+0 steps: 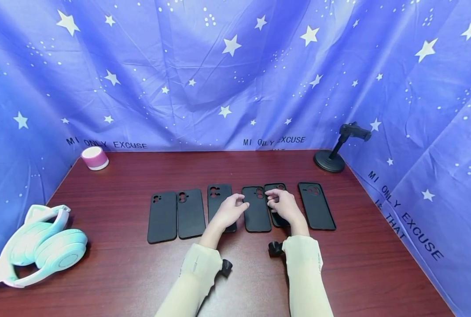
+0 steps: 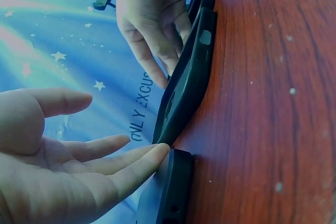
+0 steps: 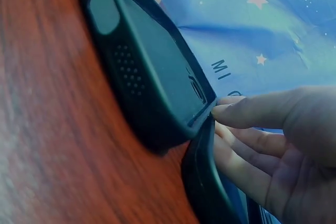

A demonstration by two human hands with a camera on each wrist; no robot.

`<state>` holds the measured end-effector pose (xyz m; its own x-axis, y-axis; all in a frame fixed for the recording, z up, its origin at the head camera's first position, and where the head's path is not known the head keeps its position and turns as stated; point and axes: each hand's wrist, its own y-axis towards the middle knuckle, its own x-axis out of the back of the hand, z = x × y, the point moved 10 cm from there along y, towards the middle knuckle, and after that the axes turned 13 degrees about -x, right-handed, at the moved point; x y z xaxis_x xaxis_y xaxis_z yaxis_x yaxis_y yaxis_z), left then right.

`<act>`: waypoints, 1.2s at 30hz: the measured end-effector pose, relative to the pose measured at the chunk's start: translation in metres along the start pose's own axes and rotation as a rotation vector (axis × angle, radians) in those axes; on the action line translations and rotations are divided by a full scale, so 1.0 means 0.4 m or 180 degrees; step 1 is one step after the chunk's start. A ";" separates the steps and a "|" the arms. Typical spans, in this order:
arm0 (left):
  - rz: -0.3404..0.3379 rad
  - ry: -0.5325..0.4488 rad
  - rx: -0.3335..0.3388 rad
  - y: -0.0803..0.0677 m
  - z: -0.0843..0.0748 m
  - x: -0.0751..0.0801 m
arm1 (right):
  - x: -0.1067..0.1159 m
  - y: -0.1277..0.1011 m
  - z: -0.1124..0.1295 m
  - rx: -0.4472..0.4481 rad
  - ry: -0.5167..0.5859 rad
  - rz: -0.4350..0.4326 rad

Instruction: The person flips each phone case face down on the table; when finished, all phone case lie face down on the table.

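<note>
Several black phone cases lie in a row on the dark red table (image 1: 112,273). My left hand (image 1: 243,203) lies over the third case (image 1: 217,193), and its straight fingers reach the left edge of the fourth case (image 1: 256,218). My right hand (image 1: 270,198) covers most of the fifth case (image 1: 277,187), fingertips touching the fourth case's right edge near the camera cutout. In the left wrist view the left hand (image 2: 152,153) touches a case's rim (image 2: 170,187), with the fourth case (image 2: 189,82) just beyond. In the right wrist view the right hand (image 3: 223,116) meets that case's corner (image 3: 152,77).
A sixth case (image 1: 316,207) lies at the right end, two more (image 1: 162,218) at the left. A pink round speaker (image 1: 94,157) sits at the back left, teal cat-ear headphones (image 1: 37,246) at the front left, a black stand (image 1: 336,152) at the back right. Blue star cloth surrounds the table.
</note>
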<state>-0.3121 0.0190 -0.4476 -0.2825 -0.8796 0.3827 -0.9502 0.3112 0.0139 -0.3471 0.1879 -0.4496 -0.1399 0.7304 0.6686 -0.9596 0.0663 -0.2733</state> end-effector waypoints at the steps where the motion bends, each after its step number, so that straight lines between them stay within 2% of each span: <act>1: -0.0006 -0.0007 0.0002 0.000 0.000 0.001 | 0.000 0.000 0.002 0.0017 -0.0021 -0.0011; 5: -0.0029 -0.0022 0.0006 0.000 -0.002 0.007 | -0.001 -0.002 0.014 0.0090 -0.0166 -0.0098; 12: -0.0065 -0.0030 0.0012 -0.001 -0.002 0.016 | -0.005 -0.014 0.043 0.0271 -0.0720 -0.0360; 15: -0.0069 -0.0050 0.0027 -0.001 0.001 0.018 | -0.011 -0.020 0.052 0.0316 -0.0808 -0.0389; 29: -0.0161 -0.0146 0.0051 -0.009 -0.004 0.027 | -0.020 -0.022 0.070 0.0242 -0.0775 -0.0406; 36: -0.0214 -0.0159 0.0018 -0.009 -0.010 0.033 | -0.018 -0.014 0.069 0.0116 -0.0543 -0.0429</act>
<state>-0.3118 0.0079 -0.4388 -0.2241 -0.9154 0.3345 -0.9680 0.2489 0.0327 -0.3474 0.1636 -0.4339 -0.0460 0.5908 0.8055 -0.9802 0.1287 -0.1504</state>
